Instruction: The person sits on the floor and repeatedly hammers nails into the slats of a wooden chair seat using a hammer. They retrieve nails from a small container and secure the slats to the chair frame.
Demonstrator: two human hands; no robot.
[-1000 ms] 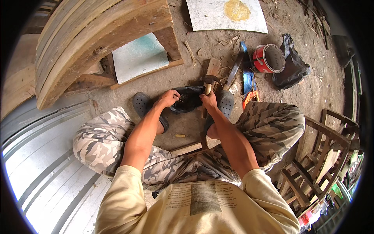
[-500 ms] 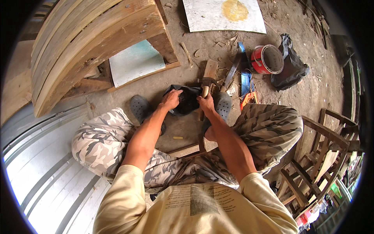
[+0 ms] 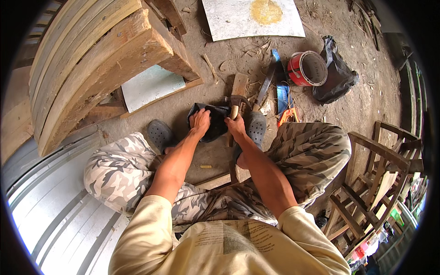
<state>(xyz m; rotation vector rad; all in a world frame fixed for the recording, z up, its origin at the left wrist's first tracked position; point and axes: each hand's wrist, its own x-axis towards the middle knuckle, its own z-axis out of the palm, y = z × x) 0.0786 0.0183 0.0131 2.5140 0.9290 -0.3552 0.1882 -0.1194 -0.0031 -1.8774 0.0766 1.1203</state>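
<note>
Wood is filling the upper left of my frame as a curved piece, with a pale sheet showing beneath it. Left of centre, a grey clog is pointing up the frame. At the centre, I am watching the left hand resting over the mouth of a black bag; its fingers are bending downward and their tips are hiding, so I cannot tell whether they are apart or together, or holding anything. The bag is sagging between the hands; I am judging it light, limp, somewhat slippery and easy to tear, best taken by its rim. Just right of it, the right hand is clasping a hammer, fingers wrapped on the pale handle, thumb lying by the bag's edge. I am reckoning the hammer stiff and head-heavy, so the handle is offering the surest hold. Farther right, a blade is lying near a red pail, and black plastic is slumping beside the pail, upper right.
</note>
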